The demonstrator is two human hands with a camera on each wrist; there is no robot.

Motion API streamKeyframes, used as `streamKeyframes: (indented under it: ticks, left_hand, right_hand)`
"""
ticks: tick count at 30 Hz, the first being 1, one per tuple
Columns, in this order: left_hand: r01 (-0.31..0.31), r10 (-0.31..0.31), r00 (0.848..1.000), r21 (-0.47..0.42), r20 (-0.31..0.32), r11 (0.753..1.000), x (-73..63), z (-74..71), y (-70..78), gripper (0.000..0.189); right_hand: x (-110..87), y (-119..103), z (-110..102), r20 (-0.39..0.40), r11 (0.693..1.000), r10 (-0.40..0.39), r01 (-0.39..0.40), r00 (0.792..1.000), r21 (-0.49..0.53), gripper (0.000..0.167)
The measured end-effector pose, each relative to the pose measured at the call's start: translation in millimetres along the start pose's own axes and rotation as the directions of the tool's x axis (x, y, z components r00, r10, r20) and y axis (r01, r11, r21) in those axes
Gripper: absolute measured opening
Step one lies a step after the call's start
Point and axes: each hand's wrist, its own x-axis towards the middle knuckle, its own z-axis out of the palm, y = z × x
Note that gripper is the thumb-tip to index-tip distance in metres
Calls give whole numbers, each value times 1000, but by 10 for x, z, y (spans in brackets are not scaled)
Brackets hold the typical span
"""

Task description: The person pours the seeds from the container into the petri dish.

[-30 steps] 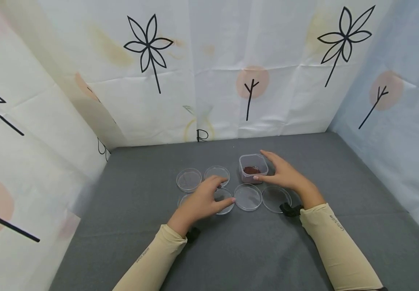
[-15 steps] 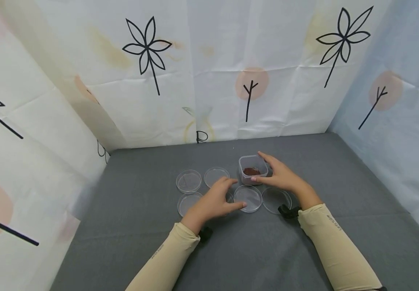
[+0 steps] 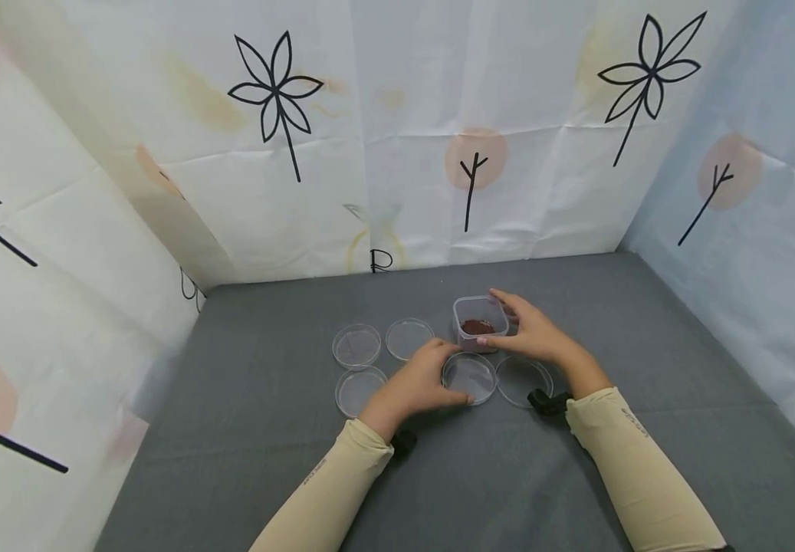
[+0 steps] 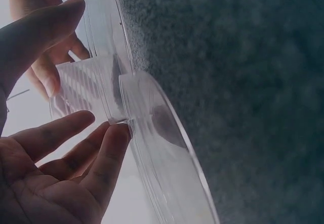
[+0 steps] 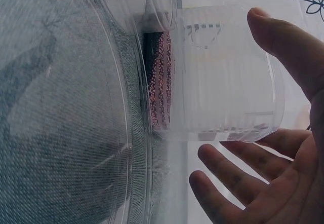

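My left hand [image 3: 416,383] is spread about the near left rim of a clear petri dish [image 3: 470,378]. In the left wrist view, a fingertip of it touches the rim where two dishes meet, and the thumb lies close to the dish wall. My right hand [image 3: 538,330] is spread beside a clear square plastic tub [image 3: 464,339], its thumb at the near side and fingers by the far right corner. Reddish-brown grains [image 5: 161,82] lie in the bottom of the tub. In the right wrist view, a gap shows between several fingertips and the tub wall.
More petri dishes lie flat on the grey cloth: one [image 3: 524,382] at the right, and at the left a back one [image 3: 357,346], another [image 3: 409,337] beside it and a front one [image 3: 359,389]. My left hand hides another dish. White printed curtains [image 3: 397,153] surround the table.
My left hand has moved right, from over the dishes at the left to the rim of the dish in front of the tub. The right hand has barely moved beside the tub.
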Motion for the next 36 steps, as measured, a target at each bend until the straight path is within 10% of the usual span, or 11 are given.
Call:
streamKeyframes:
  ticks: [36]
  left_hand:
    - [41,-42,998,28,49,999,11,30,-29,83]
  right_hand:
    - [-124,-42,-70,-189,999,-44,46,981,9,97]
